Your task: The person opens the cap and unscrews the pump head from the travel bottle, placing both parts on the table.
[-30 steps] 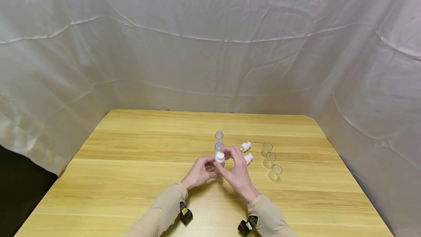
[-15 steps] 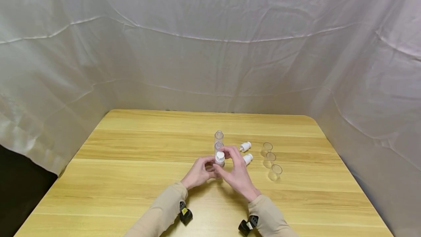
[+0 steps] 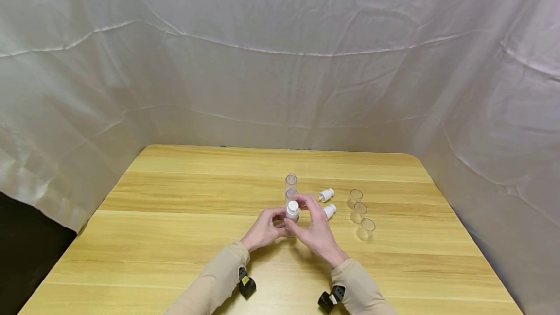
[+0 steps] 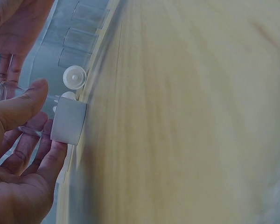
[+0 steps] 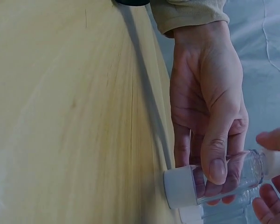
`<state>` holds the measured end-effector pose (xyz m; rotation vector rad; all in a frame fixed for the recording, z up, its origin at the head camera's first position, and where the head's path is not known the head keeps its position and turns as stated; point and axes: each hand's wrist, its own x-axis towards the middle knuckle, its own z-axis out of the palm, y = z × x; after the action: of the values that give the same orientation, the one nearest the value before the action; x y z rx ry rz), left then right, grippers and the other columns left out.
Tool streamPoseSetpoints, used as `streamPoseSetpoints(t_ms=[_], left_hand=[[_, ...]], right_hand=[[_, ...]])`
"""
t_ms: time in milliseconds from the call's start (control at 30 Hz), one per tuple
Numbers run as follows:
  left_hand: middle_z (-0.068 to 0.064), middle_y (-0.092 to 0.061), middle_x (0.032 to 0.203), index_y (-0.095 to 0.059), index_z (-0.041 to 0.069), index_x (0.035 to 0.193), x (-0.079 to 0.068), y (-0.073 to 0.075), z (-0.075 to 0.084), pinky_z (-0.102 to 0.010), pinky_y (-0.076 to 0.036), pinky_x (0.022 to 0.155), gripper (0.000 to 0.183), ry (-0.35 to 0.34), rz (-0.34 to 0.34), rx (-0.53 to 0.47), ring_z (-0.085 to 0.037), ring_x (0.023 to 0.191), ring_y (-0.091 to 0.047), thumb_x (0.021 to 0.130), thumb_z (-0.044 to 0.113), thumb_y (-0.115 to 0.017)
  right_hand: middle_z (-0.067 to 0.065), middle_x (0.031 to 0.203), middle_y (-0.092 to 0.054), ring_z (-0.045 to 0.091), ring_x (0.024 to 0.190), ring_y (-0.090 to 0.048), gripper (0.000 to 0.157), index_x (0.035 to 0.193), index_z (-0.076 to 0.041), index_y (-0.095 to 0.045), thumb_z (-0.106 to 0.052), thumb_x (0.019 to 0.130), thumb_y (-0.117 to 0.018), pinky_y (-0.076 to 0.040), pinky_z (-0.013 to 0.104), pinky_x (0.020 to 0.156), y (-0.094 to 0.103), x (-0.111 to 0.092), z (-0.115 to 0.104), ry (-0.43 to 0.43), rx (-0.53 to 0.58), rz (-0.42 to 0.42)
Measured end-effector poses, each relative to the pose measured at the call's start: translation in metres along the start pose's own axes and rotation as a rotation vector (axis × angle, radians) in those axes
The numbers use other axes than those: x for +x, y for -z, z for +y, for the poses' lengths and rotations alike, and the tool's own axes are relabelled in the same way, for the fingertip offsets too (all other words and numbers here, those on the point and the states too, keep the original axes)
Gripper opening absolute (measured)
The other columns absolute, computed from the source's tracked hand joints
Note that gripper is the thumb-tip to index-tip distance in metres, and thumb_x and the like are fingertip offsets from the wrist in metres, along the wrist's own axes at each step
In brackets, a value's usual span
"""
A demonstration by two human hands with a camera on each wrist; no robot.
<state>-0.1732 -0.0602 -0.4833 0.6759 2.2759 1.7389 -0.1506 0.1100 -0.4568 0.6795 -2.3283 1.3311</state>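
Observation:
Between my hands stands a clear bottle (image 5: 248, 175) with a white base (image 4: 68, 122) and a white pump top (image 3: 292, 208). My left hand (image 3: 264, 230) grips its lower body, thumb on the near side and fingers behind. Higher up, my right hand (image 3: 318, 237) pinches the white top between thumb and fingers; only its fingertips (image 5: 273, 139) show in the right wrist view. Directly behind are two more clear bottles without tops, the nearer one (image 3: 290, 194) partly covered by my right fingers, the farther one (image 3: 290, 181) in plain sight.
Two white pump tops lie on their sides right of the bottles, one farther back (image 3: 326, 195) and one by my right hand (image 3: 330, 210). Farther right, three clear cylindrical caps stand in a row, the nearest cap (image 3: 366, 230) toward me. Grey cloth (image 3: 280, 86) hangs behind the wooden table (image 3: 175, 198).
My right wrist has shifted slightly to the right, and the fingers at the white top have moved a little. The left hand and the loose parts stay where they were.

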Motion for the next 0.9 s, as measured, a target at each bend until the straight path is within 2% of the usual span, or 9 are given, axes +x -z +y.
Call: streamPoseSetpoints(t_ms=[167,333,667,900], left_hand=[[-0.021,-0.068,0.125,-0.066,-0.002,0.122,-0.0006,-0.0006,0.0020,-0.039,-0.054,0.107,0.040,0.023,0.000,-0.019,-0.036,0.118,-0.065,0.084,0.003,-0.078],[-0.021,-0.068,0.126,-0.066,-0.002,0.123,-0.0006,-0.0013,0.0030,-0.040,-0.054,0.107,0.040,0.038,0.004,-0.031,-0.036,0.119,-0.065,0.084,0.002,-0.077],[-0.021,-0.069,0.125,-0.067,-0.002,0.122,-0.0009,-0.0010,0.0033,-0.045,-0.053,0.108,0.040,0.050,0.012,-0.026,-0.036,0.118,-0.065,0.084,0.002,-0.078],[-0.020,-0.069,0.124,-0.067,-0.002,0.122,-0.0009,-0.0015,0.0043,-0.045,-0.054,0.107,0.040,0.050,0.014,-0.027,-0.035,0.117,-0.066,0.084,0.001,-0.078]], right_hand=[[0.009,0.114,-0.067,0.022,0.100,-0.063,0.050,0.121,-0.004,-0.062,0.001,0.076,-0.083,-0.056,0.036,0.092,-0.0006,0.0011,0.0013,0.020,0.008,0.027],[0.009,0.111,-0.069,0.024,0.098,-0.065,0.049,0.119,-0.004,-0.064,0.004,0.075,-0.083,-0.058,0.037,0.090,-0.0005,0.0009,0.0044,0.054,0.037,0.042],[0.013,0.113,-0.069,0.024,0.098,-0.067,0.050,0.121,0.000,-0.061,0.005,0.075,-0.082,-0.059,0.031,0.090,0.0001,0.0004,0.0051,0.115,0.046,0.063],[0.013,0.112,-0.069,0.023,0.097,-0.066,0.051,0.120,0.002,-0.062,0.006,0.074,-0.082,-0.058,0.027,0.090,-0.0006,-0.0008,0.0071,0.124,0.032,0.085]])
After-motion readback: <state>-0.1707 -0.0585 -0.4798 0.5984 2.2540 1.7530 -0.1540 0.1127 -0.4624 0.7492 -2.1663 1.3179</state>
